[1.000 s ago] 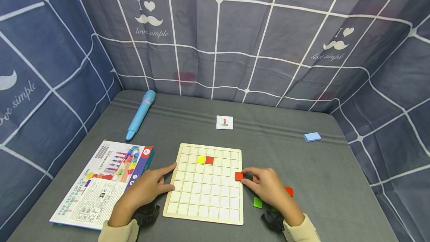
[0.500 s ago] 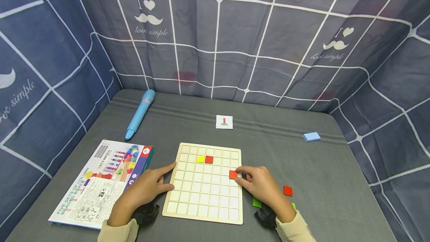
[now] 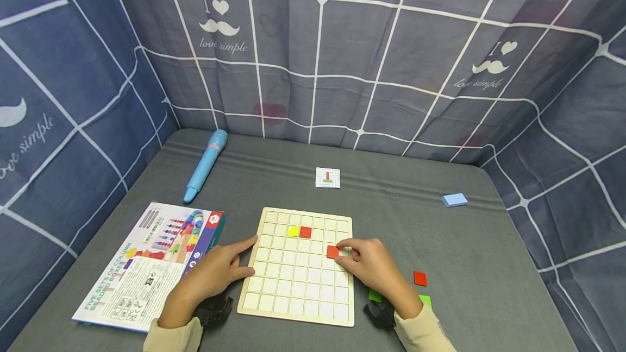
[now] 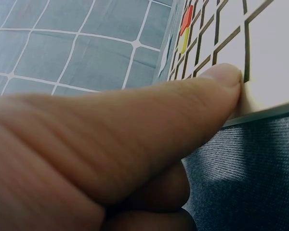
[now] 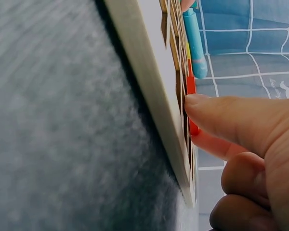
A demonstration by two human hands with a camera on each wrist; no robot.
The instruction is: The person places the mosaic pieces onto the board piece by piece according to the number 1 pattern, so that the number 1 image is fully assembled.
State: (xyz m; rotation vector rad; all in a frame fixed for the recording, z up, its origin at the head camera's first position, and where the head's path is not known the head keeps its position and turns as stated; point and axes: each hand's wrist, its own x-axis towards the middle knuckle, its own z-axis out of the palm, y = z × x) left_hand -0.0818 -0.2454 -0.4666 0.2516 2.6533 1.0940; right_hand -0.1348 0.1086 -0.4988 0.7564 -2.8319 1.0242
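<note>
A pale wooden grid board (image 3: 282, 289) lies on the grey cloth. A yellow tile (image 3: 293, 231) and a red tile (image 3: 305, 232) sit side by side in its upper cells. My right hand (image 3: 373, 265) pinches another red square tile (image 3: 332, 252) between thumb and index finger, over the board's right part; the right wrist view shows this held tile (image 5: 191, 103) standing out above the grid. My left hand (image 3: 215, 270) touches the board's left edge with extended thumb and index finger, and in the left wrist view the thumb (image 4: 183, 103) rests at the rim.
Right of the board lie a red tile (image 3: 420, 278) and green tiles (image 3: 425, 301), partly behind my right arm. A printed box (image 3: 146, 270) stands left, a blue microphone-shaped object (image 3: 205, 166) behind it. Farther back are a pattern card (image 3: 327, 177) and a light blue block (image 3: 455, 200).
My right hand has moved left with the red tile, from the board's right edge to farther in over its cells. The left hand stays at the left edge.
</note>
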